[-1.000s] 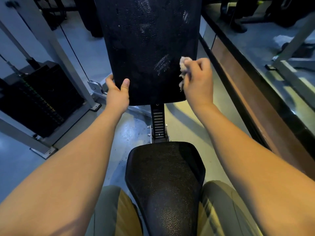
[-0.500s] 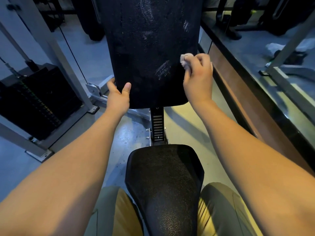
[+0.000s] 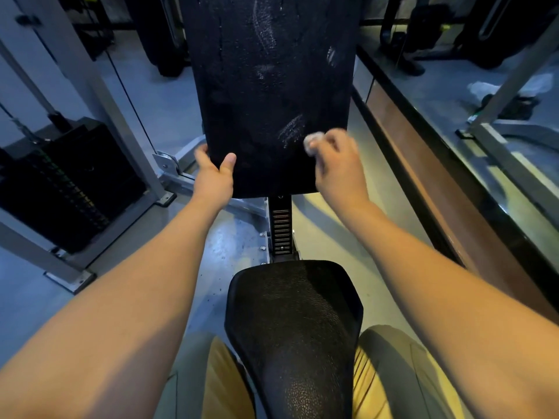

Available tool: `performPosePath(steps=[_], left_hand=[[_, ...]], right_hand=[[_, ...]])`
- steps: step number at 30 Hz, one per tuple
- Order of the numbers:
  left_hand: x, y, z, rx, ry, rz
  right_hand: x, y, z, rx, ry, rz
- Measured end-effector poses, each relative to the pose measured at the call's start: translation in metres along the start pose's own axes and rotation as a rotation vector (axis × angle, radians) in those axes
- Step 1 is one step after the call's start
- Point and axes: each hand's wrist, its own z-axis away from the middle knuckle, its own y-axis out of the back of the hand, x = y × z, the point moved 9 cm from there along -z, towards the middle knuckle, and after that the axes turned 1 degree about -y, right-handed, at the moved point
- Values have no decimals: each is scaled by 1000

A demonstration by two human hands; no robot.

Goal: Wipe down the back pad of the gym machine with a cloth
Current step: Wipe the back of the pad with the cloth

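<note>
The black back pad (image 3: 266,95) stands upright in front of me, streaked with pale smears. My left hand (image 3: 213,176) grips its lower left edge, thumb on the front face. My right hand (image 3: 340,164) is closed around a small bunched whitish cloth (image 3: 313,142), which presses against the pad's lower right area beside a pale smear. Only a bit of the cloth shows past my fingers, and the hand is blurred.
The black seat (image 3: 293,322) lies between my knees, with a notched adjustment post (image 3: 281,228) rising to the pad. A weight stack (image 3: 66,182) in a grey frame stands left. A dark ledge with a mirror (image 3: 453,164) runs along the right.
My right hand with the cloth has slid down and a little to the left across the pad's lower right part. My left hand keeps its hold on the pad's edge.
</note>
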Motion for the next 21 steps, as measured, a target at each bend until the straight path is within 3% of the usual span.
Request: performPosePath(steps=[3, 8, 14, 18, 21], left_hand=[[1, 0, 0, -4, 0, 12], [0, -1, 1, 6, -6, 19], [-3, -5, -1, 0, 12, 66], [-5, -6, -1, 15, 24, 85], [-5, -6, 0, 7, 37, 82]], right_hand=[[-3, -9, 13, -136, 75, -12], [16, 23, -29, 90, -71, -13], [2, -10, 20, -145, 32, -33], [27, 28, -21, 70, -77, -81], [30, 19, -3, 62, -164, -49]])
